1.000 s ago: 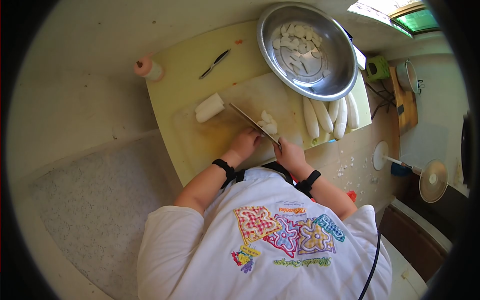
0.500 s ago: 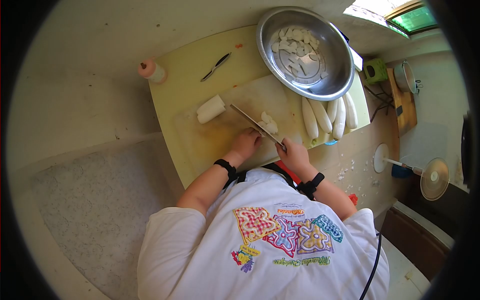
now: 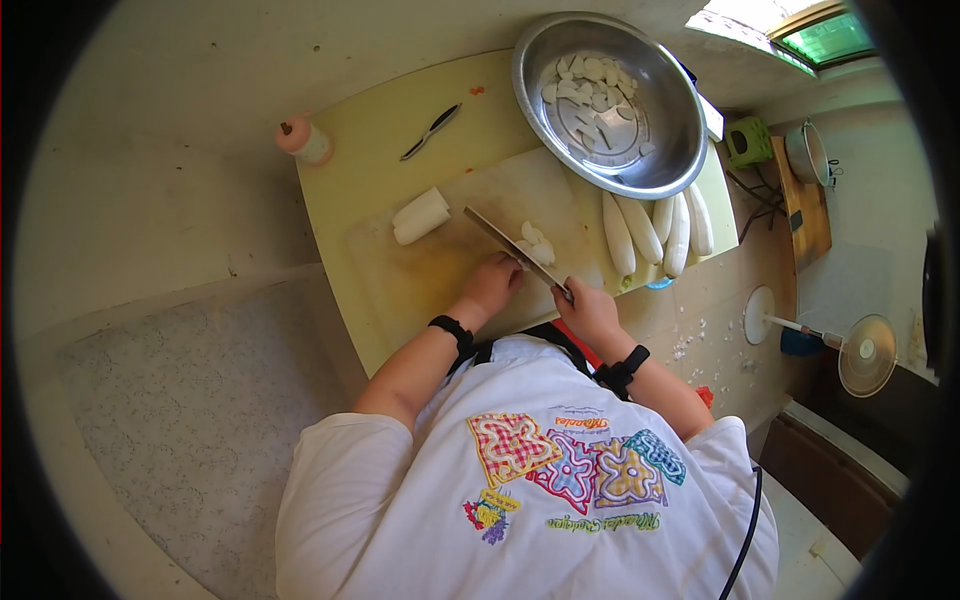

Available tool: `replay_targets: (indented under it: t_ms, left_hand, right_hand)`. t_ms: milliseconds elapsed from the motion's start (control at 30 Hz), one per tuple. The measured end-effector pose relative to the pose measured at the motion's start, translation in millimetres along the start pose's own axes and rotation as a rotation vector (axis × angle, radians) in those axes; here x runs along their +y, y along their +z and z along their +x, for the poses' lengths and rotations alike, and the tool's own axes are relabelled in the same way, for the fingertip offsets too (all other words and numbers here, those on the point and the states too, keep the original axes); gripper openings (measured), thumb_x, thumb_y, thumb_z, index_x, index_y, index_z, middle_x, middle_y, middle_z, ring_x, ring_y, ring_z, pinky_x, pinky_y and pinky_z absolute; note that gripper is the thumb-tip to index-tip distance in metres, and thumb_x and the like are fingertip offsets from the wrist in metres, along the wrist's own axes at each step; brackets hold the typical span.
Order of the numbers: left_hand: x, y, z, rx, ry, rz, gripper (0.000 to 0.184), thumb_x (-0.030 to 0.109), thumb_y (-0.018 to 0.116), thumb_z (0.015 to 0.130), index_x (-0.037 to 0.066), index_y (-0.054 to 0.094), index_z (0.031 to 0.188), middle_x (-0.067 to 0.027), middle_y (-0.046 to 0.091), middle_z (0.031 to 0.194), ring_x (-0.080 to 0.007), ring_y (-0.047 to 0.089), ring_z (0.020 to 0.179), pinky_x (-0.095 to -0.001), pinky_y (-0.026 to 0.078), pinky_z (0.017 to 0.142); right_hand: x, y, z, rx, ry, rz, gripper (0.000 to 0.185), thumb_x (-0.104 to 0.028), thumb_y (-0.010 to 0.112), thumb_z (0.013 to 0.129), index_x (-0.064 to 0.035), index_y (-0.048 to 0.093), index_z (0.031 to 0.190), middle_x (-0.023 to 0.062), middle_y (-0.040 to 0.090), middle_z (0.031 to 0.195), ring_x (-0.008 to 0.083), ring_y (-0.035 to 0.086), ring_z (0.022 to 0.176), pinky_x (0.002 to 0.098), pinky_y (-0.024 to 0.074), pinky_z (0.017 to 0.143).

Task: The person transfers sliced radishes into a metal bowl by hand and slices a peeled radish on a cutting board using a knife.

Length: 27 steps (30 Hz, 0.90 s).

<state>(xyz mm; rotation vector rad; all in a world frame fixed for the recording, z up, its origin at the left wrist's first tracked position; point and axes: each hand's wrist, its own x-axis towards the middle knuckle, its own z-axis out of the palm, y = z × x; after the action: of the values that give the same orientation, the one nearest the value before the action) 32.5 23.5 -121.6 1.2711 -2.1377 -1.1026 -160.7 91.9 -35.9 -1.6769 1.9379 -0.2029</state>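
Note:
My right hand is closed round the handle of a kitchen knife, whose blade slants up and left over the cutting board. Against the near side of the blade, the curled fingers of my left hand press on a small piece of white radish, mostly hidden by the hand. Several cut radish slices lie just past the blade. Two thick peeled radish pieces rest side by side on the board, left of the knife tip.
A large metal basin with white slices in it stands at the back right. Several long peeled radishes lie beside it near the table's right edge. A peeler and a pink-topped bottle are at the back left. A fan stands right.
Hardly anything differs. The knife blade has shifted very slightly, while both hands keep their places and the slices lie as before.

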Motion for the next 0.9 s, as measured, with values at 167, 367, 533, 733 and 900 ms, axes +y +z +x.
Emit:
replay_targets:
  t_ms: [167,367,533,733,900]
  left_hand:
    - [-4.4,5.3,0.5,0.015,0.015,0.027,0.014,0.016,0.066,0.084,0.005,0.070,0.091,-0.0159,0.065,0.092,-0.0368,0.064,0.086,-0.0459,0.052,0.076]
    - [-3.0,4.2,0.9,0.021,0.023,0.019,0.014,0.016,0.066,0.084,0.005,0.070,0.091,-0.0154,0.065,0.091,-0.0366,0.063,0.087,-0.0458,0.052,0.076]
    - [0.1,1.2,1.2,0.007,0.001,0.045,0.014,0.016,0.065,0.084,0.005,0.070,0.092,-0.0158,0.065,0.093,-0.0362,0.063,0.088,-0.0453,0.052,0.077]
    - [0.0,1.4,2.0,0.004,0.000,0.025,0.015,0.015,0.065,0.084,0.004,0.069,0.093,-0.0158,0.066,0.094,-0.0357,0.063,0.089,-0.0449,0.053,0.077]
    - [-0.9,3.4,0.7,0.022,-0.005,0.013,0.015,0.015,0.065,0.083,0.005,0.070,0.093,-0.0154,0.066,0.095,-0.0359,0.064,0.088,-0.0452,0.053,0.077]
  right_hand:
    - [-2.6,-4.5,-0.3,-0.005,-0.005,0.011,0.030,-0.035,0.059,0.093,-0.0065,0.057,0.085,0.0180,0.064,0.069,0.0417,0.063,0.066,0.0518,0.0481,0.059]
    - [-1.1,-3.7,1.4,-0.016,-0.003,-0.002,0.029,-0.035,0.059,0.094,-0.0066,0.057,0.085,0.0182,0.064,0.069,0.0415,0.063,0.066,0.0517,0.0481,0.060]
    - [-4.2,-8.3,1.1,-0.017,-0.016,0.015,0.029,-0.035,0.059,0.094,-0.0066,0.057,0.085,0.0185,0.064,0.069,0.0418,0.063,0.066,0.0519,0.0483,0.060]
    - [-2.4,-4.0,2.2,-0.029,-0.023,-0.004,0.029,-0.034,0.059,0.094,-0.0066,0.056,0.085,0.0186,0.064,0.069,0.0422,0.062,0.066,0.0521,0.0484,0.060]
    - [-6.8,-5.9,0.9,-0.033,-0.037,-0.032,0.028,-0.033,0.058,0.094,-0.0065,0.055,0.086,0.0184,0.064,0.069,0.0421,0.062,0.065,0.0522,0.0485,0.059]
